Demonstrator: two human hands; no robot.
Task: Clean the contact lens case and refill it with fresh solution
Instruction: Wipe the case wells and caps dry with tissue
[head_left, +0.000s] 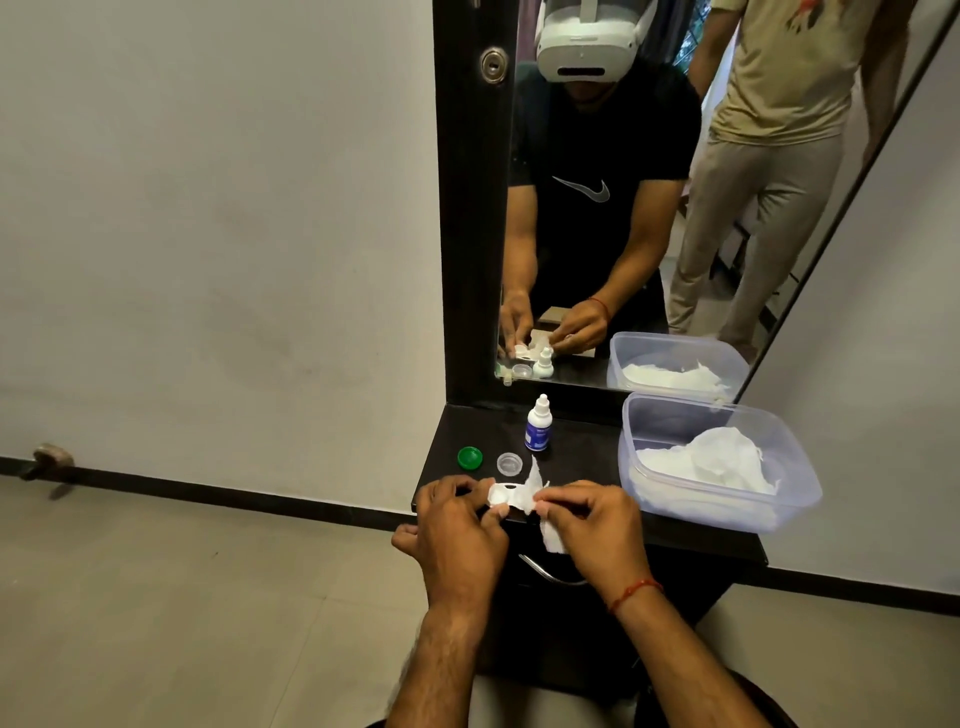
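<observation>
My left hand (457, 525) grips the white contact lens case (503, 493) at its left end, just above the front edge of the dark shelf (582, 467). My right hand (592, 525) pinches a white tissue (540, 512) and holds it against the case's right side. Part of the case is hidden by the tissue and my fingers. On the shelf behind lie a green cap (469, 458) and a clear cap (509, 462), both off the case. A small white solution bottle (538, 425) with a blue label stands upright behind them, capped.
A clear plastic tub (727, 512) holding crumpled white tissues sits on the right of the shelf. A mirror (649, 208) in a dark frame rises behind, reflecting me and a second person standing. A metal drawer handle (545, 571) is below the shelf. Grey floor spreads to the left.
</observation>
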